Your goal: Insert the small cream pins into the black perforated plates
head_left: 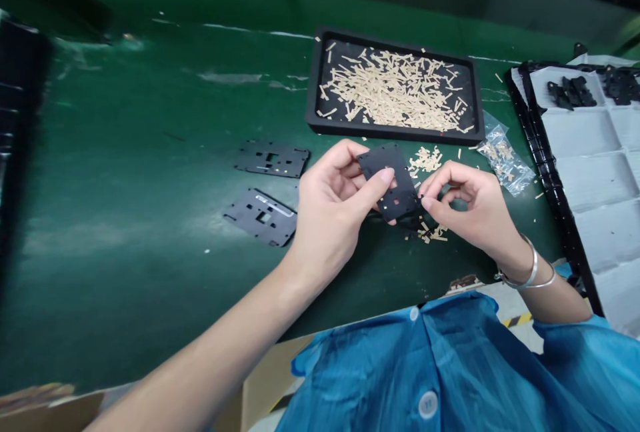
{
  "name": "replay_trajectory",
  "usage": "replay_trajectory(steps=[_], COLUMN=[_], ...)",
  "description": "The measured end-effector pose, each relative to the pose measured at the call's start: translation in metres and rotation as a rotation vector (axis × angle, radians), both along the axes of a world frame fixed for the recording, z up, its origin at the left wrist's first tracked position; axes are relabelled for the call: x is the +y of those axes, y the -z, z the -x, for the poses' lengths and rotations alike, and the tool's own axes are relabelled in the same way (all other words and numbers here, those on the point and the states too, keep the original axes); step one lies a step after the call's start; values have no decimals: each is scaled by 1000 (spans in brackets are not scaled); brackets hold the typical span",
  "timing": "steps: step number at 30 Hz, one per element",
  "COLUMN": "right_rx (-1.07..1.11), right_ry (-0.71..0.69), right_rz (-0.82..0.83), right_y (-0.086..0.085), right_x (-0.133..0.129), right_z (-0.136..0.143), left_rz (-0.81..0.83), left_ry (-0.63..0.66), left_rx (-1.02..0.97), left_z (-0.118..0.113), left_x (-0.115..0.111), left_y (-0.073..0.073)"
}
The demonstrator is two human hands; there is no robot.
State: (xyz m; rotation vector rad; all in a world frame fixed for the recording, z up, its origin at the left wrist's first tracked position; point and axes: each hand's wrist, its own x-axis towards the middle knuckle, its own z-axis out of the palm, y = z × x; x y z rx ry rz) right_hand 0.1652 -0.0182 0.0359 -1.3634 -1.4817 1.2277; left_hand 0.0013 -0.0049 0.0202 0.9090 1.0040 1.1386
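My left hand (336, 202) is closed round a flat black plate (393, 185) with small cutouts, the thumb lying on its face. At the plate's right edge, my right hand (463, 202) has thumb and forefinger pinched together; whatever is between the fingertips is too small to make out. Two similar black plates lie to the left of my hands, an upper one (287, 161) and a lower one (275, 222) with a pale label strip. Small beige strips (425, 160) are scattered behind and below the fingertips, and another dark part is partly hidden under the held plate.
Beyond my hands a black tray (390, 131) holds many beige strips. A clear plastic bag (507, 159) with strips lies right of it. Farther right stands a black-edged crate (580, 132) with a pale divided liner and black parts. The table (125, 232) is green.
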Motion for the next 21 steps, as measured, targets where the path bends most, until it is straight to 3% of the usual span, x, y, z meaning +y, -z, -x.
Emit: replay_trajectory(steps=[10, 21], right_rx=[159, 202], right_ry=[25, 7], right_rz=[212, 220], right_y=[3, 4], right_x=[6, 6], right_z=[-1, -2], left_rz=[-47, -94], left_ry=[-43, -36], left_rx=[-97, -127], left_z=[1, 2], left_x=[1, 3], left_y=[2, 6])
